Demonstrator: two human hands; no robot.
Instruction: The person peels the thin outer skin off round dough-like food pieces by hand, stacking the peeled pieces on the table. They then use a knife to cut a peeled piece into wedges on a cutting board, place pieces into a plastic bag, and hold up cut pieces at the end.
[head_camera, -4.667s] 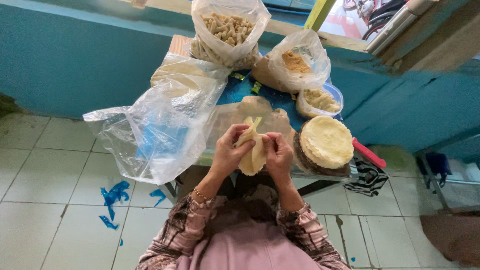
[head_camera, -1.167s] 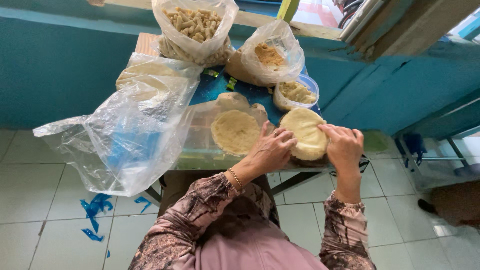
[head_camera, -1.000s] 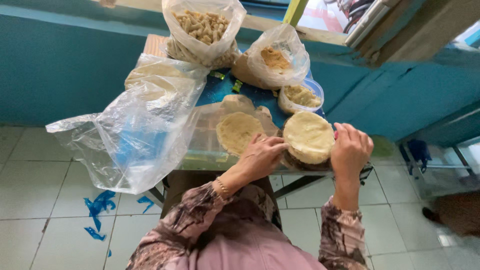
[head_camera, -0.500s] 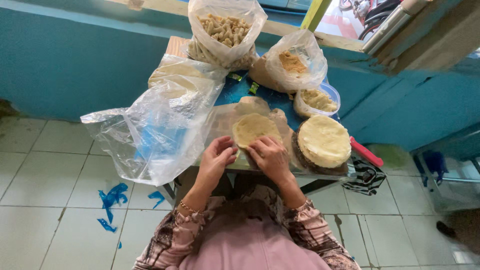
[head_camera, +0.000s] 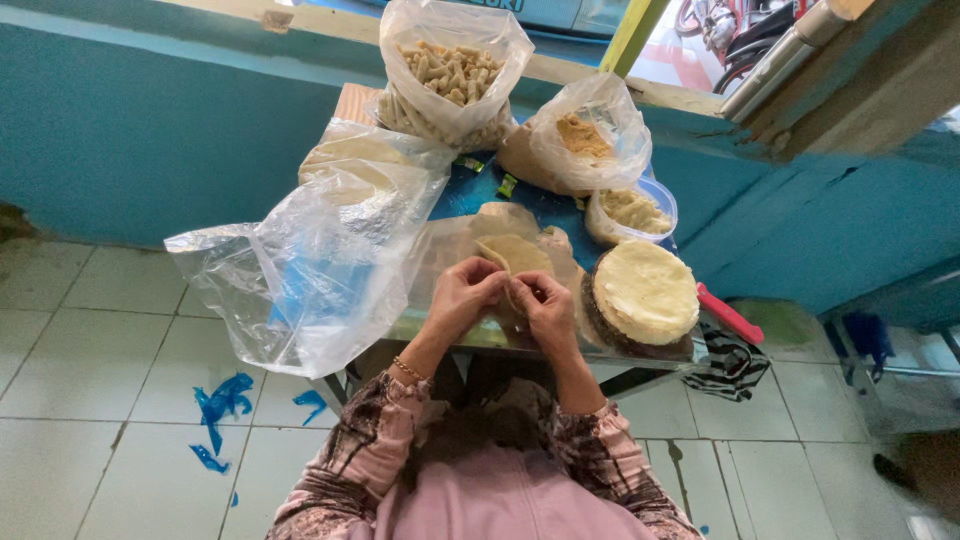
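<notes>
A large clear plastic bag (head_camera: 310, 270), crumpled and open, is draped over the left side of the bench (head_camera: 470, 195), hanging past its edge. At the far end, a clear bag of pale stick-shaped snacks (head_camera: 450, 75) is stood upright. To its right, a second clear bag (head_camera: 585, 135) holding a yellowish-brown crumbly filling is seen. Just in front of that, a round clear tub (head_camera: 635, 212) containing pale shredded food is set. Two small green wrappers (head_camera: 507, 185) are lying on the blue bench top between the bags.

A stack of round, pale dough sheets (head_camera: 645, 293) is kept on a dark round base at the right edge, just beside the right hand (head_camera: 548, 302). A red strip (head_camera: 730, 315) and a striped cloth (head_camera: 732, 362) are seen beyond it.

One thin round dough sheet (head_camera: 515, 255) is held near the front edge of the bench, between both hands; it is pinched at its near rim by the closed fingers of the left hand (head_camera: 462, 297) and the right hand alike.

The wall behind is painted teal, and the floor (head_camera: 90, 380) is laid with pale tiles marked by blue scraps (head_camera: 222, 403).
</notes>
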